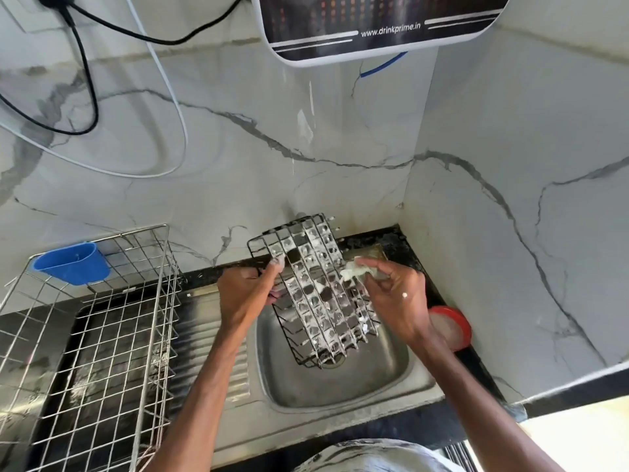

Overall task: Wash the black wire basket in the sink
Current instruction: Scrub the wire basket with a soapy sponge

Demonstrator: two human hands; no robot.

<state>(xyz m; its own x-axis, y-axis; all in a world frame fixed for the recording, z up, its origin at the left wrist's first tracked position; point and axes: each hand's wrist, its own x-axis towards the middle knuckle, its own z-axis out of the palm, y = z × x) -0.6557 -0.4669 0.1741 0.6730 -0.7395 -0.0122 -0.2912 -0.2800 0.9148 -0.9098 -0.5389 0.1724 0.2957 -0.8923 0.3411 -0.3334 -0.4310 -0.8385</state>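
The black wire basket (318,291) stands tilted on end in the steel sink (381,376), its lower edge near the drain and its top leaning toward the back wall. Soap foam fills many of its mesh squares. My left hand (243,294) grips the basket's left rim, foam on the fingertips. My right hand (394,294) holds a soapy scrub pad (357,269) against the basket's right side.
A large steel wire rack (102,335) with a blue plastic cup (73,262) hooked on it sits on the drainboard to the left. A red-rimmed round container (451,327) stands on the black counter right of the sink. A water purifier (374,25) and cables hang on the marble wall.
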